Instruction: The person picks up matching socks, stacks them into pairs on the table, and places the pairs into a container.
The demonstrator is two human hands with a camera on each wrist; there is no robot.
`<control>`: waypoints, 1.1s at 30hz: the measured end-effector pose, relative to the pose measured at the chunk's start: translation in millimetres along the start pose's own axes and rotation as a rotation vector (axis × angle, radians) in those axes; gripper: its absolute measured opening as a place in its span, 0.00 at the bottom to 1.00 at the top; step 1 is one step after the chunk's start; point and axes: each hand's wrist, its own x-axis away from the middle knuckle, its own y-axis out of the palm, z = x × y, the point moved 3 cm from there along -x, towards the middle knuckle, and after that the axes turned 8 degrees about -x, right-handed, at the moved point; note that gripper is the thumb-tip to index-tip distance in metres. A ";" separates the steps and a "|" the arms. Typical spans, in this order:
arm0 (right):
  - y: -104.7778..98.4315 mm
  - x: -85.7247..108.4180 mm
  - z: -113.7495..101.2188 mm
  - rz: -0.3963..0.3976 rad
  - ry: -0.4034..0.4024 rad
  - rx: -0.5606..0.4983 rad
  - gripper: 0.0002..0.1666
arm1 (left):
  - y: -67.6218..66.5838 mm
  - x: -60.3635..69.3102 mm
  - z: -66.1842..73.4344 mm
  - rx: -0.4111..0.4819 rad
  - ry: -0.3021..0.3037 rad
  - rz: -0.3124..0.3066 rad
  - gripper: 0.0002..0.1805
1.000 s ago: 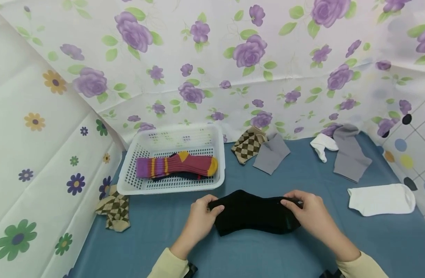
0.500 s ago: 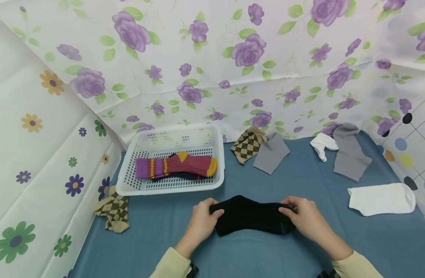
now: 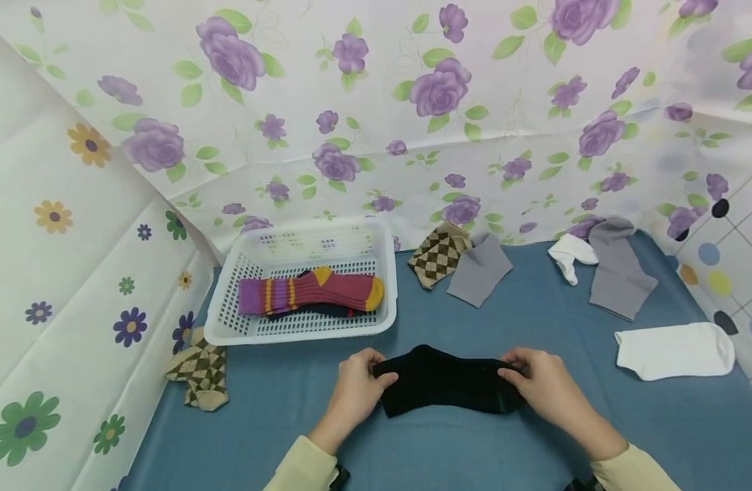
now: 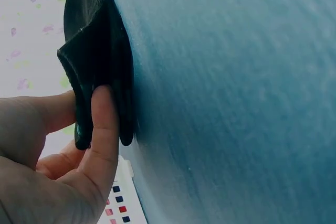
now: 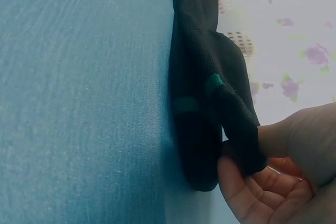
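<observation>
A pair of black socks (image 3: 440,382), one laid over the other, stretches sideways low over the blue cloth between both hands. My left hand (image 3: 353,394) pinches the top sock at its cuff end. In the left wrist view, one finger of the left hand (image 4: 79,171) reaches between the two layers. At the toe end, my right hand (image 3: 548,390) pinches the upper sock's toe. The right wrist view shows the lower toe (image 5: 197,156) beneath it, with small green marks on both socks. Part of the cuff is hidden behind the left fingers.
A white plastic basket (image 3: 302,335) holds striped purple-red socks (image 3: 333,290) over dark ones. Checkered socks (image 3: 207,375) (image 3: 439,256), grey socks (image 3: 480,271) (image 3: 622,279) and white socks (image 3: 572,256) (image 3: 673,351) lie around on the blue cloth (image 3: 278,423). Floral sheets rise behind and left.
Both hands have come slightly lower with the black socks, mostly in the first half second. Their grips look the same, and the other socks and the basket have stayed put.
</observation>
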 end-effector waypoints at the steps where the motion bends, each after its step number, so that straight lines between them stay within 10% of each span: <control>1: 0.0 -0.1 0.1 0.000 -0.002 0.002 0.07 | -0.3 0.1 -0.5 0.001 -0.003 0.001 0.13; 33: -5.5 9.4 -11.1 0.087 -0.155 0.108 0.17 | -5.7 2.8 2.3 -0.235 0.059 0.086 0.15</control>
